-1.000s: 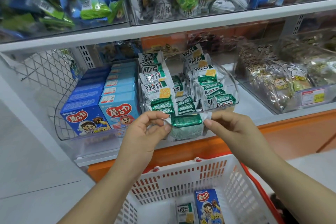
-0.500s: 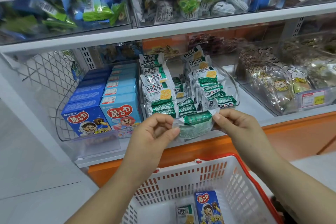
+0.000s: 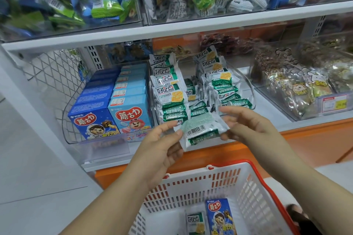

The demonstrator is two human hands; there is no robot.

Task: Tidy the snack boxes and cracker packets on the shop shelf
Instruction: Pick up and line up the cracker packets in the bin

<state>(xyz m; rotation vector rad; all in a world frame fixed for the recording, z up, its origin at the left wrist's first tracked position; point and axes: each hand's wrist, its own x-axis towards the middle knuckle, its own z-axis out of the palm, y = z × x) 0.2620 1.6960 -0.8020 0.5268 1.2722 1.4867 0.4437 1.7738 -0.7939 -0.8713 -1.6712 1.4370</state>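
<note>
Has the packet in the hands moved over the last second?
Yes. The packet has flipped barcode-side up and tilted, its left end dipping toward the orange shelf edge.

Lowest cracker packet (image 3: 195,222), bottom off-frame.

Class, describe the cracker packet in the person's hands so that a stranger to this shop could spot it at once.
Find the white shopping basket with the red rim below the shelf. Just above it, the left hand and right hand hold one cracker packet. Unlike the packets in the clear bin behind, it shows its barcode.
</note>
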